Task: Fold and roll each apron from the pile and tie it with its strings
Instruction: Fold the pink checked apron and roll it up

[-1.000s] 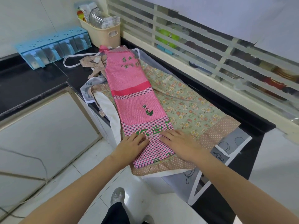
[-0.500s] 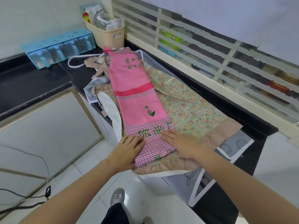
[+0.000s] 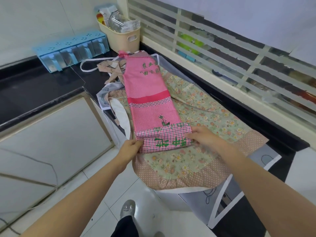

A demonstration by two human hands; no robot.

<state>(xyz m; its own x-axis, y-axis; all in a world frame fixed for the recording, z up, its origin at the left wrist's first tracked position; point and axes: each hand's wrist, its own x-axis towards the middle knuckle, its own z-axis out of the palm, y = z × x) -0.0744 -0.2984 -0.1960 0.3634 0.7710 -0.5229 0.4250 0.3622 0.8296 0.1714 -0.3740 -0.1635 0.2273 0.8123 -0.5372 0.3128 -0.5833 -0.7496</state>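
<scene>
A pink apron (image 3: 148,100) folded into a long narrow strip lies on top of the pile, its checked bottom end (image 3: 164,138) turned over once into a flat fold with green characters upside down. My left hand (image 3: 130,147) pinches the left end of that fold. My right hand (image 3: 203,137) grips its right end, fingers curled over the fabric. Under it lies a green floral apron (image 3: 205,117) with a dotted brown border, and under that a grey apron (image 3: 213,199) with white trim hanging over the counter edge.
The black counter (image 3: 34,89) carries a blue spice rack (image 3: 71,48) and a beige basket (image 3: 121,35) at the back corner. A slatted window frame (image 3: 222,53) runs along the right. White cabinet doors (image 3: 56,134) and tiled floor are below left.
Both hands lay flat on the pink apron's bottom end; they have since taken hold of it and turned it over away from me into a first fold, uncovering the floral apron's hem.
</scene>
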